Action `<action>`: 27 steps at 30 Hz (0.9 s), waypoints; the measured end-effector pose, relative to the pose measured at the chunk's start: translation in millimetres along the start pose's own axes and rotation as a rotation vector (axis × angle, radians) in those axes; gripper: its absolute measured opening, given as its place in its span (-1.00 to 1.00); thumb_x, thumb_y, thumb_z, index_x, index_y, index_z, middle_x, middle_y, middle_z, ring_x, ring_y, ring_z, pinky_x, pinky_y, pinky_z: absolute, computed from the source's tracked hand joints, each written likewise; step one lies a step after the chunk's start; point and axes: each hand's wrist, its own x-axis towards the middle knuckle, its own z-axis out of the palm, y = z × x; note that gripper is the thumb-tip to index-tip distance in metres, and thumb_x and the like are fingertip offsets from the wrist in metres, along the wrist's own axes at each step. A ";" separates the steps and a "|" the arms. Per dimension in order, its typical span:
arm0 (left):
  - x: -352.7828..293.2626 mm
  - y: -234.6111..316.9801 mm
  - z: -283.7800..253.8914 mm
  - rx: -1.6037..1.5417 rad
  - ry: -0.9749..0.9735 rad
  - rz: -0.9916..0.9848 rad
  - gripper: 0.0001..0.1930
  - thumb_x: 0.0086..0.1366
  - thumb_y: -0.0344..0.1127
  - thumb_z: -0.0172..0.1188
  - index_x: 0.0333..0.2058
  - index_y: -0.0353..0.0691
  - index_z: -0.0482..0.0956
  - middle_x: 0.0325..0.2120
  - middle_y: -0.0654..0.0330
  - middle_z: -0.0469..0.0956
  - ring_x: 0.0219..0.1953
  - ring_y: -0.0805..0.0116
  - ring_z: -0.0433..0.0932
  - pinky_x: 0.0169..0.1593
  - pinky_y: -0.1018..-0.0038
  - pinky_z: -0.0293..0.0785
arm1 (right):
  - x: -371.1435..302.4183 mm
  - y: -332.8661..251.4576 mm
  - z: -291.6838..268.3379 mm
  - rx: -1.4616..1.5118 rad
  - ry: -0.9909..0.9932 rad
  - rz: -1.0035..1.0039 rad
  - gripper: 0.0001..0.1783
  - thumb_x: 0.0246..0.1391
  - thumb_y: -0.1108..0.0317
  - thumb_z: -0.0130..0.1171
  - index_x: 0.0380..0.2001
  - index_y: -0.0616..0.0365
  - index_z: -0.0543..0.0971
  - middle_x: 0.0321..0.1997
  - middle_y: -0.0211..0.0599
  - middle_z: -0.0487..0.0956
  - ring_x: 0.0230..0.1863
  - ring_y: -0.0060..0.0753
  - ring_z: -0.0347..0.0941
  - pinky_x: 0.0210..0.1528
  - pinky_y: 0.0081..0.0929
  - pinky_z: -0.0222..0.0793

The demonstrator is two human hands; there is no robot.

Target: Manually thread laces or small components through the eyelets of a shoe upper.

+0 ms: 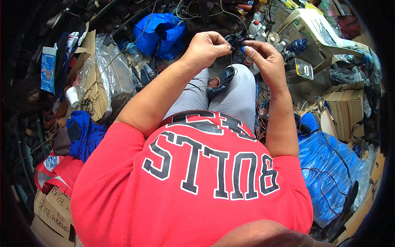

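Note:
Both of my hands are raised above my knees, side by side, with a gap between them. My left hand (pixel 209 48) is closed in a pinch, thumb against fingers. A thin dark strand seems to show at its tips, too small to make out well. My right hand (pixel 267 61) has its thumb and fingers brought towards each other, with a small blue spot at the thumb tip. What it holds, if anything, I cannot make out. Below the hands, a dark shoe (pixel 224 80) with some brown lies between my legs in grey trousers (pixel 240 88).
Clutter surrounds me. A blue bag (pixel 160 35) and clear plastic (pixel 113 66) over cardboard lie at the left. Several bottles (pixel 257 29) stand beyond my right hand, near a whitish plastic chair (pixel 317 26). Cardboard (pixel 345 107) and a blue plastic-wrapped bundle (pixel 325 168) are at the right.

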 end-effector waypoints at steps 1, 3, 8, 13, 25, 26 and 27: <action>-0.6 0.0 0.3 0.034 0.006 -0.004 -0.93 0.04 -0.46 0.18 -0.48 -0.34 0.51 -0.53 0.20 0.52 -0.44 0.53 0.46 -0.30 0.63 0.38 | 1.8 -5.2 0.1 -0.116 -0.023 -0.083 -0.78 -0.14 0.32 0.24 -0.39 0.20 0.58 -0.53 -0.44 0.51 -0.50 -0.65 0.36 -0.43 -0.69 0.27; -1.8 0.7 1.8 0.042 0.005 0.008 -0.93 0.03 -0.46 0.18 -0.49 -0.34 0.51 -0.53 0.22 0.52 -0.45 0.55 0.45 -0.32 0.64 0.37 | 4.6 -18.9 5.5 -0.226 -0.054 -0.179 -0.78 -0.16 0.32 0.24 -0.40 0.19 0.59 -0.52 -0.37 0.52 -0.49 -0.56 0.40 -0.42 -0.64 0.30; -1.8 1.6 4.9 0.130 0.022 0.033 -0.93 0.02 -0.46 0.20 -0.51 -0.34 0.51 -0.55 0.25 0.50 -0.48 0.60 0.42 -0.38 0.66 0.35 | 6.3 -19.1 9.2 -0.360 -0.107 -0.276 -0.85 -0.19 0.34 0.21 -0.50 0.17 0.60 -0.53 -0.25 0.55 -0.46 -0.35 0.46 -0.39 -0.51 0.35; -2.3 -2.9 6.7 0.226 0.054 0.067 -0.92 0.00 -0.46 0.21 -0.52 -0.33 0.52 -0.59 0.28 0.49 -0.53 0.62 0.40 -0.44 0.68 0.35 | 5.5 -20.8 13.9 -0.396 -0.097 -0.258 -0.85 -0.23 0.36 0.18 -0.53 0.20 0.59 -0.55 -0.21 0.54 -0.48 -0.33 0.46 -0.39 -0.50 0.35; 6.7 -9.8 5.9 -0.172 0.059 -0.094 -0.95 -0.01 -0.46 0.19 -0.52 -0.29 0.53 -0.55 0.23 0.52 -0.46 0.53 0.46 -0.30 0.61 0.36 | -3.4 18.2 11.6 0.180 -0.209 0.164 -0.75 0.05 0.32 0.03 -0.23 0.24 0.45 -0.34 -0.39 0.49 -0.34 -0.57 0.39 -0.21 -0.65 0.30; 5.8 -9.4 5.9 -0.207 0.064 -0.104 -0.93 -0.01 -0.44 0.21 -0.52 -0.28 0.53 -0.54 0.20 0.53 -0.44 0.48 0.47 -0.25 0.58 0.36 | -4.9 17.5 14.2 0.316 -0.279 0.230 -0.76 0.07 0.31 0.01 -0.24 0.23 0.46 -0.36 -0.39 0.49 -0.35 -0.58 0.39 -0.21 -0.65 0.30; 4.6 -8.8 5.6 -0.207 0.065 -0.106 -0.93 -0.01 -0.44 0.21 -0.52 -0.28 0.53 -0.54 0.20 0.53 -0.44 0.48 0.47 -0.25 0.58 0.36 | -6.4 16.3 17.2 0.452 -0.349 0.296 -0.77 0.08 0.30 0.00 -0.26 0.22 0.47 -0.37 -0.39 0.48 -0.36 -0.58 0.39 -0.21 -0.66 0.30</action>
